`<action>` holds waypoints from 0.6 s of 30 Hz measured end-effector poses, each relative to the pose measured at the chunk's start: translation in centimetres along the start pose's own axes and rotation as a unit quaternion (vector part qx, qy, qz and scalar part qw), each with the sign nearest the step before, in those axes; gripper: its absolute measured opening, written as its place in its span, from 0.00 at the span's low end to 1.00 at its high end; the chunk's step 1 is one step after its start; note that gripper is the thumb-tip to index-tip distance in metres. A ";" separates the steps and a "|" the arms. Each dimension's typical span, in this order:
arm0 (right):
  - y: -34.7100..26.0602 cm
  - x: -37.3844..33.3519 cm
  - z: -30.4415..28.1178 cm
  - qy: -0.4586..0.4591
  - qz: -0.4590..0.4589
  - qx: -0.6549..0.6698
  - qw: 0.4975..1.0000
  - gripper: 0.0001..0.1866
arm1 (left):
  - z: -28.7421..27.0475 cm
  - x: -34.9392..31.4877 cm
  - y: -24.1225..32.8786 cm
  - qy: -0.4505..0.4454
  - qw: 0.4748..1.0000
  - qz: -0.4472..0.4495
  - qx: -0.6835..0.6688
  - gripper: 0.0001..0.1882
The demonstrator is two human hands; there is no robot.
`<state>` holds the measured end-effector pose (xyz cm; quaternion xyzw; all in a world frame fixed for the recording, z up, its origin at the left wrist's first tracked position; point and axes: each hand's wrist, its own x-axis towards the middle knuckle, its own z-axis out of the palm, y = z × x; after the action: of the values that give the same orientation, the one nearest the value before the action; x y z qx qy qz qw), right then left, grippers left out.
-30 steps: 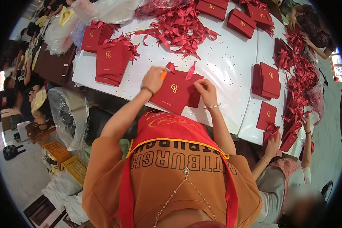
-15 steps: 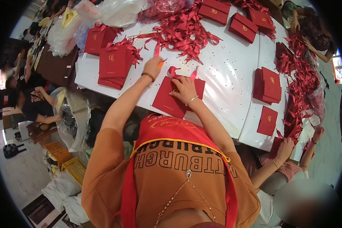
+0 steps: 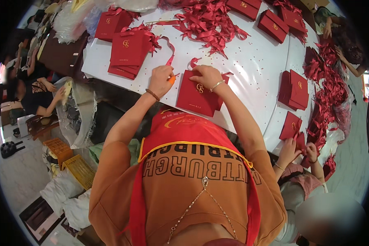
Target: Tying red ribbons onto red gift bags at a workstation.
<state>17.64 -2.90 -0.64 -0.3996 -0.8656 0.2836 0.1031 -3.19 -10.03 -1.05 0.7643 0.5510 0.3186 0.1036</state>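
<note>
In my left hand (image 3: 161, 83), the fingers are closed round a small orange-handled tool (image 3: 172, 79) with a thin dark tip. A red ribbon (image 3: 171, 57) trails up from the same fingers onto the table. My right hand (image 3: 208, 78) grips the top edge of a flat red paper bag (image 3: 195, 96), its fingertips near the upper left corner. The bag lies on the table edge in front of me, a gold emblem on its front. A ribbon loop (image 3: 194, 62) rises at its top, and another ribbon end (image 3: 228, 74) pokes out at the right.
A white-covered table (image 3: 242, 98) carries stacked red bags (image 3: 129, 51) at left and more bags (image 3: 295, 90) at right. Heaped red ribbons (image 3: 209, 28) lie at the back. A co-worker's hands (image 3: 290, 149) handle a bag at lower right. Plastic wrapping (image 3: 80, 119) hangs at left.
The bag has turned and sits farther right. My right hand has gone from lying across it to its top edge. My left hand has come slightly nearer me, still holding tool and ribbon.
</note>
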 end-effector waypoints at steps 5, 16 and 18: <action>1.8 -1.2 1.1 -0.089 0.109 0.151 0.979 0.22 | 1.5 0.4 3.4 -0.032 0.914 -0.241 -0.324 0.03; 1.9 -1.7 0.6 -0.111 0.156 0.400 0.897 0.18 | 3.6 0.5 4.7 -0.093 0.884 -0.321 -0.328 0.09; 2.3 -1.7 1.1 -0.090 0.144 0.372 0.913 0.17 | 3.3 0.6 4.9 -0.086 0.907 -0.294 -0.290 0.09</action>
<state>19.79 -3.43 -2.81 -0.4253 -0.6361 0.6317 0.1242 2.70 -10.64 -0.91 0.5283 0.6227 0.3527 0.4568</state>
